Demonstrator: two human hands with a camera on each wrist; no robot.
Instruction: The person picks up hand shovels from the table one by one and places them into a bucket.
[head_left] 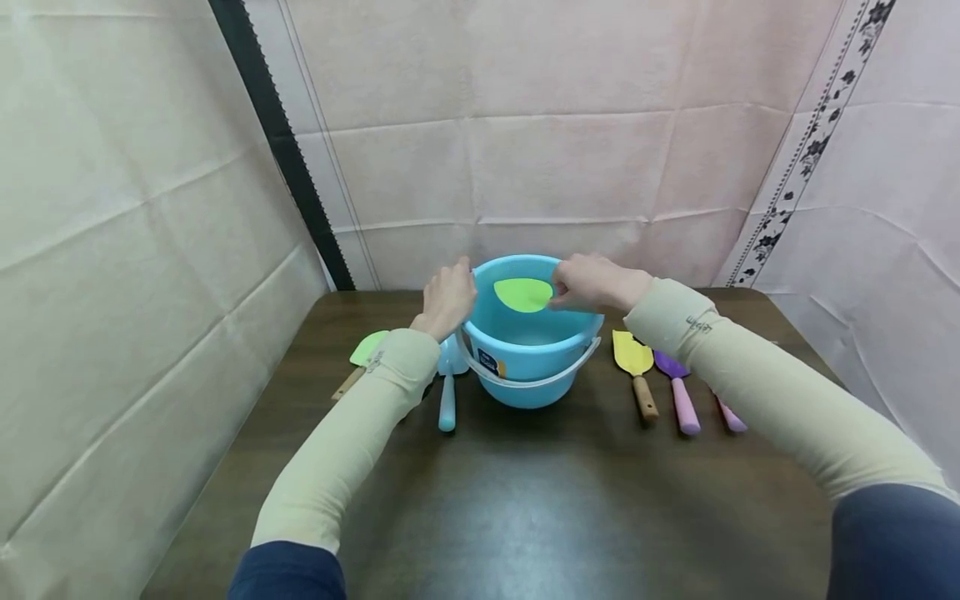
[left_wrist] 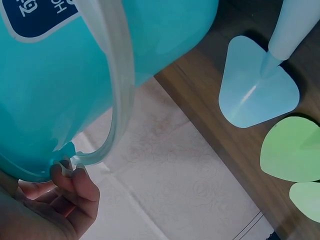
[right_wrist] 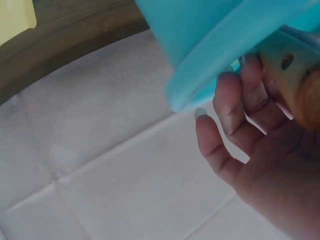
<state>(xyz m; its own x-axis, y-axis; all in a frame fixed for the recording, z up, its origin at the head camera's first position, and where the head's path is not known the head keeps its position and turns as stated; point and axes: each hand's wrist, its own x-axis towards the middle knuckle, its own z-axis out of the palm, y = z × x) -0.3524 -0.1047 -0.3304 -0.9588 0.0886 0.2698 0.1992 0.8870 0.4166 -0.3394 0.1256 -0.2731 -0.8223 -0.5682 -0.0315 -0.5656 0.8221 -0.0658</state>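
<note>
A blue bucket [head_left: 536, 360] stands near the table's far edge, its pale carry handle hanging across the front. At its left rim my left hand [head_left: 448, 297] grips the edge; in the left wrist view the fingers [left_wrist: 82, 185] pinch where the carry handle [left_wrist: 121, 85] joins the bucket [left_wrist: 45, 95]. My right hand [head_left: 595, 282] is over the right rim, holding a wooden handle [right_wrist: 285, 62], seen in the right wrist view beside the bucket rim [right_wrist: 220, 45]. A light green blade [head_left: 523, 294] shows inside the bucket, next to my right fingers.
Left of the bucket lie a light blue shovel [head_left: 447, 392] and a green one [head_left: 367, 348], with another green blade [left_wrist: 307, 200]. To its right are a yellow shovel [head_left: 633, 357], a purple one [head_left: 681, 392] and a pink handle [head_left: 731, 417]. Cloth [head_left: 480, 167] hangs behind the table.
</note>
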